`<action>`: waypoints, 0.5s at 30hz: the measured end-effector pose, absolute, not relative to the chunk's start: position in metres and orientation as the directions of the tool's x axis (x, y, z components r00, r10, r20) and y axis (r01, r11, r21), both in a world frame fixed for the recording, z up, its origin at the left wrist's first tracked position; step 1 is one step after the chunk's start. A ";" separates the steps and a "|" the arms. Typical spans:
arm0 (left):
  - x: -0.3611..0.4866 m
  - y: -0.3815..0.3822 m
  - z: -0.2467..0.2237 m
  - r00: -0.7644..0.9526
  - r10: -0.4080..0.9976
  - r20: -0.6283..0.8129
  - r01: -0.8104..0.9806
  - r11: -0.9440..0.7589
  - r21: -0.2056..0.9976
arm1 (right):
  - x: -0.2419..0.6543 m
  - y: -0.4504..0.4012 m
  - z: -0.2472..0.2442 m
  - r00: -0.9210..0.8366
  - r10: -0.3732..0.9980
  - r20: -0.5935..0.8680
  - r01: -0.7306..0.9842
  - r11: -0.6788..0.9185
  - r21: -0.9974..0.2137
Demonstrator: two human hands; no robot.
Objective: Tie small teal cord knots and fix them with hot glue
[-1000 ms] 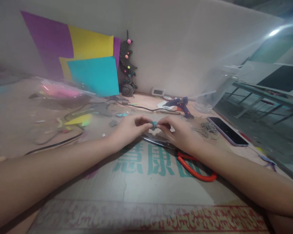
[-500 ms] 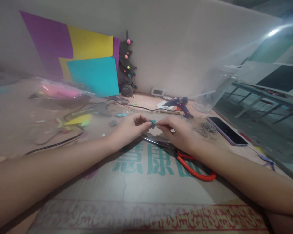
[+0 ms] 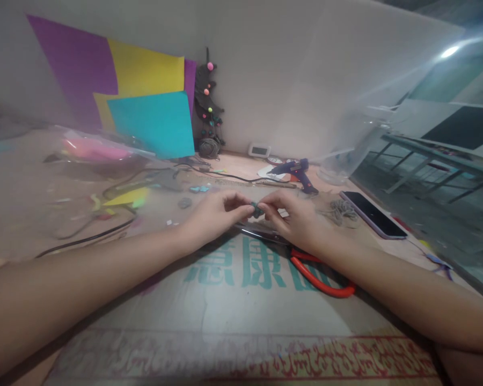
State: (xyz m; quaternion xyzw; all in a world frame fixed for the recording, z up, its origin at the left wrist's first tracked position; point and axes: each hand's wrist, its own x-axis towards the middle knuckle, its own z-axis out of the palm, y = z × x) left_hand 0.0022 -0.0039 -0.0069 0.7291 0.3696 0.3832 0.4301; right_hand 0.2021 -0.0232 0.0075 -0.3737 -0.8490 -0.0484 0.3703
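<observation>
Between both sets of fingertips is a small dark teal piece (image 3: 257, 209), too small to name for sure. My left hand (image 3: 222, 210) pinches its left side with thumb and forefinger. From the other side my right hand (image 3: 286, 213) grips it, fingers closed. Just beneath the hands lie scissors with red handles (image 3: 322, 281), their blades partly covered by my right hand. A small grey coil (image 3: 184, 203) rests left of my left hand, and a loose bundle of grey cord (image 3: 343, 210) is right of my right hand.
A glue gun (image 3: 300, 171) stands behind my right hand. At right lies a phone (image 3: 373, 214). Coloured sheets (image 3: 153, 126) and a dark tree-shaped ornament (image 3: 209, 107) lean at the back wall. A black cable (image 3: 88, 237) and paper scraps lie to the left.
The fingertips of my right hand have come closer to my left, and the teal piece is now more covered and turned. The view has shifted slightly.
</observation>
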 end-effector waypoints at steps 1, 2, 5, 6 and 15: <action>0.002 -0.004 -0.007 0.429 0.872 0.236 0.212 -0.351 0.912 | 0.202 -0.024 0.008 -0.438 0.615 0.656 0.670 0.710 -0.218; 0.002 -0.004 -0.007 0.426 0.875 0.230 0.214 -0.345 0.914 | 0.202 -0.024 0.008 -0.430 0.631 0.646 0.668 0.704 -0.243; 0.002 -0.006 -0.006 0.429 0.875 0.226 0.210 -0.339 0.917 | 0.201 -0.025 0.010 -0.410 0.665 0.624 0.651 0.693 -0.310; 0.002 -0.006 -0.006 0.429 0.874 0.227 0.207 -0.340 0.917 | 0.201 -0.025 0.010 -0.406 0.671 0.620 0.641 0.693 -0.331; 0.002 -0.007 -0.005 0.434 0.853 0.292 0.236 -0.420 0.876 | 0.197 -0.024 0.012 -0.387 0.705 0.594 0.621 0.676 -0.397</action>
